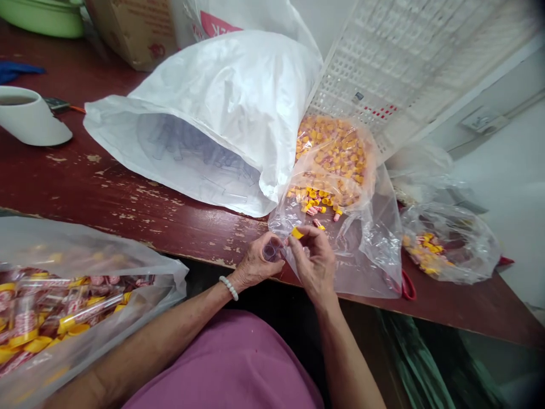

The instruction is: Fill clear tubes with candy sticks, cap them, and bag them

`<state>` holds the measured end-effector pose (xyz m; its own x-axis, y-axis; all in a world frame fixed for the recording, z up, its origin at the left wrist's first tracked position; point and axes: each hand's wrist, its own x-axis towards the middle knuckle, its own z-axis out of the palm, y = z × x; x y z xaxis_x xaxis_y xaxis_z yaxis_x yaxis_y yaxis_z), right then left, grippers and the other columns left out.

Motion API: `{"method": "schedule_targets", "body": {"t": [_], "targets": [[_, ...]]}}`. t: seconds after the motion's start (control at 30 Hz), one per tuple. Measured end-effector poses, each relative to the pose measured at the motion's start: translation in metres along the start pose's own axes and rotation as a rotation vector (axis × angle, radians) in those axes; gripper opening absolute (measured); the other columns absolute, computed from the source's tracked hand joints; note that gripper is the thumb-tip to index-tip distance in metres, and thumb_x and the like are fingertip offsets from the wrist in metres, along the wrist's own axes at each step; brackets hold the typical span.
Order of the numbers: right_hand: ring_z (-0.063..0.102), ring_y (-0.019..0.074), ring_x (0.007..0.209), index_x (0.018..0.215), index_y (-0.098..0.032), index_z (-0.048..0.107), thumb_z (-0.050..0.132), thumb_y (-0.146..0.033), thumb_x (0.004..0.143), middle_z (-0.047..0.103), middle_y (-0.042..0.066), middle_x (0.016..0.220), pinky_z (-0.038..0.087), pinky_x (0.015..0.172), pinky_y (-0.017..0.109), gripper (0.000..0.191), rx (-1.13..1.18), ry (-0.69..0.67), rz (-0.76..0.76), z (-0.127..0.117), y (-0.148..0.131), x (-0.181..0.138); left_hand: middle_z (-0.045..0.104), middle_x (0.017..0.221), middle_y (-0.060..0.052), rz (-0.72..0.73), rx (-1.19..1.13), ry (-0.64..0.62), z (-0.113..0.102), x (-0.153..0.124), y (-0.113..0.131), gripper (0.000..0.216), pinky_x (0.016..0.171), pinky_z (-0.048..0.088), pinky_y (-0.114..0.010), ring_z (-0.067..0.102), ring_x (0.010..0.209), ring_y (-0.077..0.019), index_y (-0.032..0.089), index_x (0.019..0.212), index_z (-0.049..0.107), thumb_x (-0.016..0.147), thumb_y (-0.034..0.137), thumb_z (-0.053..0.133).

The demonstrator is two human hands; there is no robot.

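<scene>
My left hand (pixel 260 258) is closed around several clear plastic tubes (pixel 272 250), their round open ends turned up toward me. Just to its right, my right hand (pixel 314 258) pinches a yellow cap (pixel 297 233) with a pinkish piece joined to it, close to the tubes. Beyond my right hand, a clear plastic bag (pixel 366 250) holds a heap of yellow caps (pixel 332 153) with pink parts, some loose at its mouth. A white sack (pixel 238 91) lies with its mouth toward me, clear tubes (pixel 204 162) inside.
At lower left, an open bag (pixel 162 284) holds capped tubes (pixel 25 318). A smaller bag (pixel 464 244) of yellow pieces sits right. A white cup (pixel 34 122), cardboard box (pixel 131 31) and green basin (pixel 46 17) stand left; a white perforated crate (pixel 383 68) leans behind.
</scene>
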<state>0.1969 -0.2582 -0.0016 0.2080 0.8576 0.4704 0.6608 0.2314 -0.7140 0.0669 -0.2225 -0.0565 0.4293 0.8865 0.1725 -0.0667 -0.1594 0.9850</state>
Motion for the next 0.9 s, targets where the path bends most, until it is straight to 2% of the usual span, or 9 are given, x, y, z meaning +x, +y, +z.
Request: {"method": "schedule_targets", "body": {"t": [0.13, 0.23, 0.37, 0.5, 0.63, 0.9], "targets": [[0.06, 0.014, 0.079, 0.099, -0.02, 0.056, 0.058, -0.019, 0.084, 0.064, 0.003, 0.088, 0.049, 0.072, 0.028, 0.015, -0.111, -0.026, -0.236, 0.007, -0.01, -0.018, 0.057, 0.076, 0.001, 0.014, 0.013, 0.031, -0.002, 0.0, -0.003, 0.029, 0.061, 0.039, -0.022, 0.05, 0.067, -0.0117, 0.015, 0.087, 0.054, 0.064, 0.021, 0.071], [0.059, 0.0165, 0.087, 0.102, -0.02, 0.056, 0.057, -0.017, 0.084, 0.063, 0.006, 0.093, 0.05, 0.077, 0.032, 0.018, -0.16, -0.06, -0.321, 0.007, -0.005, -0.021, 0.057, 0.076, 0.001, 0.017, 0.053, 0.013, -0.003, 0.0, -0.005, 0.031, 0.061, 0.039, -0.022, 0.049, 0.067, -0.0118, 0.015, 0.087, 0.055, 0.062, 0.021, 0.072], [0.055, 0.0205, 0.098, 0.101, -0.019, 0.058, 0.062, -0.022, 0.083, 0.057, 0.011, 0.107, 0.049, 0.084, 0.038, 0.019, -0.23, -0.098, -0.328, 0.003, -0.001, -0.025, 0.056, 0.076, 0.001, 0.008, 0.153, 0.01, -0.003, 0.0, -0.004, 0.028, 0.063, 0.039, -0.023, 0.048, 0.069, -0.0122, 0.016, 0.086, 0.054, 0.062, 0.019, 0.069], [0.054, 0.02, 0.093, 0.104, -0.019, 0.058, 0.063, -0.021, 0.081, 0.054, 0.011, 0.113, 0.049, 0.079, 0.038, 0.023, -0.296, -0.06, -0.361, 0.004, 0.0, -0.032, 0.054, 0.073, 0.002, -0.012, 0.148, 0.0, -0.003, 0.0, -0.003, 0.026, 0.061, 0.038, -0.023, 0.045, 0.066, -0.0114, 0.016, 0.083, 0.053, 0.063, 0.023, 0.068], [0.055, 0.0211, 0.093, 0.104, -0.018, 0.056, 0.064, -0.017, 0.081, 0.059, 0.011, 0.108, 0.048, 0.079, 0.038, 0.024, -0.334, -0.015, -0.412, 0.008, 0.003, -0.036, 0.053, 0.071, 0.002, -0.009, 0.132, -0.019, -0.002, 0.001, -0.002, 0.029, 0.059, 0.036, -0.022, 0.043, 0.064, -0.0108, 0.015, 0.081, 0.052, 0.061, 0.028, 0.07], [0.057, 0.0189, 0.085, 0.092, -0.018, 0.057, 0.06, -0.014, 0.082, 0.065, 0.008, 0.097, 0.047, 0.075, 0.035, 0.011, -0.355, 0.027, -0.364, 0.013, 0.004, -0.038, 0.05, 0.07, 0.003, -0.042, 0.154, -0.017, -0.001, 0.0, 0.0, 0.027, 0.058, 0.036, -0.023, 0.041, 0.063, -0.0104, 0.015, 0.08, 0.052, 0.06, 0.023, 0.067]]}}
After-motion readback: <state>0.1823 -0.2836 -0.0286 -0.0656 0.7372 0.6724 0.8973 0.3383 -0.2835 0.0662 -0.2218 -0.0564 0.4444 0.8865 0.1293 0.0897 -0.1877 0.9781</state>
